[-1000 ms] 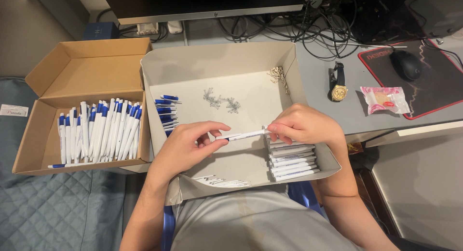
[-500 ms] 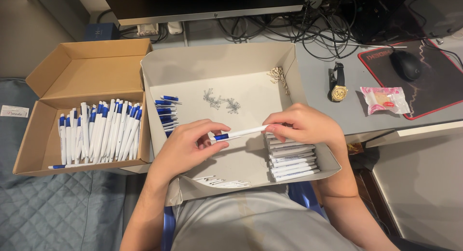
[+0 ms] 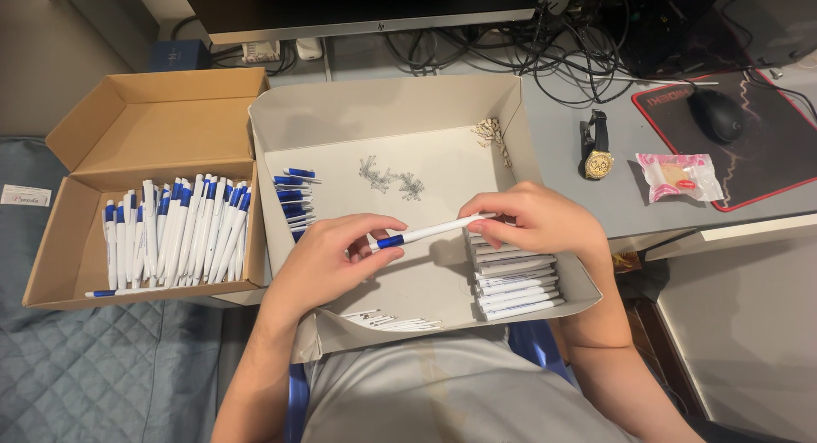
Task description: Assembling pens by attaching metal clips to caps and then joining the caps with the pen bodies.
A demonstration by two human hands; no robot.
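Both my hands hold one white pen with a blue end (image 3: 430, 232) over a shallow grey-white tray box (image 3: 387, 107) on my lap. My left hand (image 3: 328, 260) pinches the blue end; my right hand (image 3: 532, 217) grips the white barrel end. Inside the tray lie a stack of white pen barrels (image 3: 515, 281) under my right hand, a pile of blue pen parts (image 3: 294, 196) at the left wall, small metal springs (image 3: 391, 177) in the middle, and thin white refills (image 3: 396, 322) at the front edge.
A brown cardboard box (image 3: 145, 120) at the left holds several finished white and blue pens (image 3: 174, 230). On the grey desk to the right are a wristwatch (image 3: 596, 149), a wrapped snack (image 3: 679, 175), a mouse (image 3: 715, 113) on a black pad, cables and a monitor base.
The pen's blue end now shows between my hands, where a second ago only the white barrel was visible. My hands have stayed in nearly the same place.
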